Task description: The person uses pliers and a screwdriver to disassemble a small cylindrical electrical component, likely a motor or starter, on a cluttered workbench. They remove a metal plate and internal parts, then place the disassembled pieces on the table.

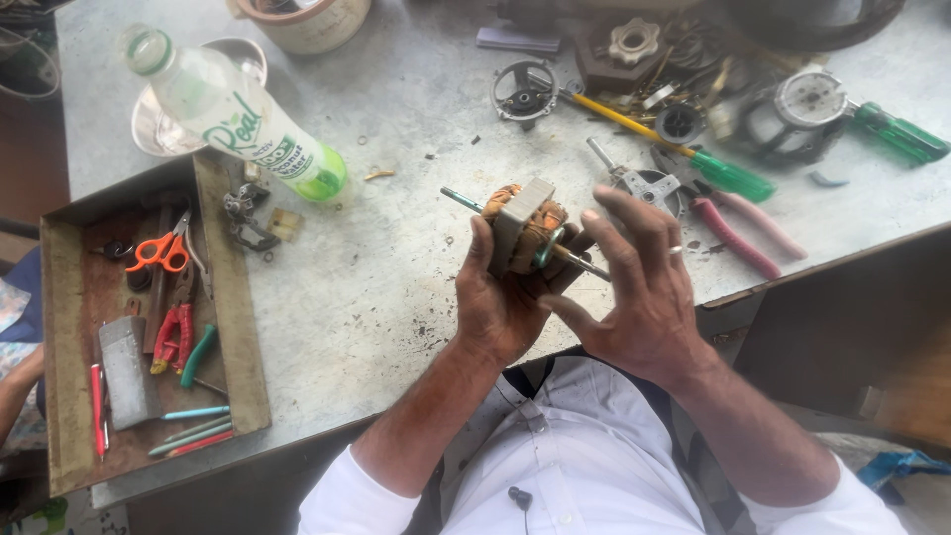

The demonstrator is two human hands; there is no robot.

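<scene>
My left hand (500, 302) grips a small electric motor (525, 230) with copper windings, a grey laminated core and a thin shaft sticking out both ends. I hold it above the front part of the grey worktable (396, 287). My right hand (639, 287) rests against the motor's right side, its fingers spread and its thumb and fingertips touching the shaft end. A ring shows on one finger of that hand.
A rusty tray (238, 327) at left holds orange scissors (161, 252), red pliers and pens. A clear bottle (233, 114) lies by a steel bowl. Pink-handled pliers (738, 228), green-handled screwdrivers (728, 173) and motor parts (792, 114) crowd the far right. The table edge drops at right.
</scene>
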